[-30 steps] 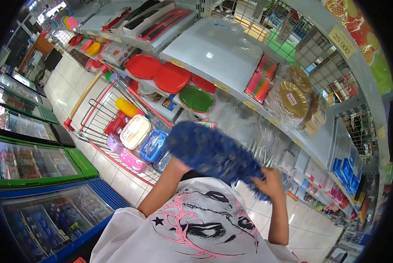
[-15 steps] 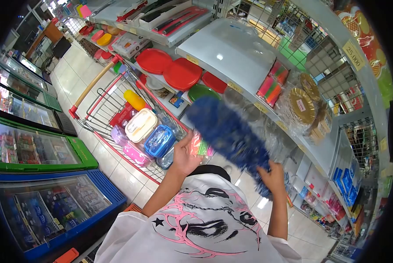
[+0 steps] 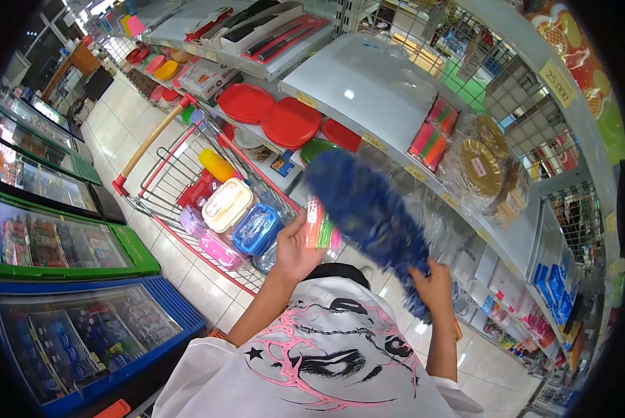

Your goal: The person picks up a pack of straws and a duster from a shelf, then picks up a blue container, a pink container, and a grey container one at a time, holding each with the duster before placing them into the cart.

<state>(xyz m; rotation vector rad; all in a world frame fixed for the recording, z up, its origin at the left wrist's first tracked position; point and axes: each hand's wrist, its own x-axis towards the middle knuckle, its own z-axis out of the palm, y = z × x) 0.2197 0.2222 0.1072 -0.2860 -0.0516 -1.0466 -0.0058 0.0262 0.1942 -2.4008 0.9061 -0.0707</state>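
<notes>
My right hand (image 3: 434,285) is closed around the lower part of a fluffy blue duster (image 3: 368,212), which slants up and left toward the shelf. A small clear packet (image 3: 321,228) with red, green and pink strips is gripped by my left hand (image 3: 298,252), to the left of the duster. What exactly the packet contains cannot be made out. The duster's fluffy head overlaps the shelf edge in view, and its handle is mostly hidden.
A shopping cart (image 3: 160,217) to the left holds a blue lunch box (image 3: 257,228), a cream-lidded container (image 3: 227,205) and other goods. Similar striped packets (image 3: 432,139) and gold plates (image 3: 481,167) sit on the grey shelf (image 3: 368,80). Glass-topped freezers (image 3: 180,306) line the left.
The duster has shifted slightly right and down in view. My left hand still holds the packet, which now shows more fully beside the duster.
</notes>
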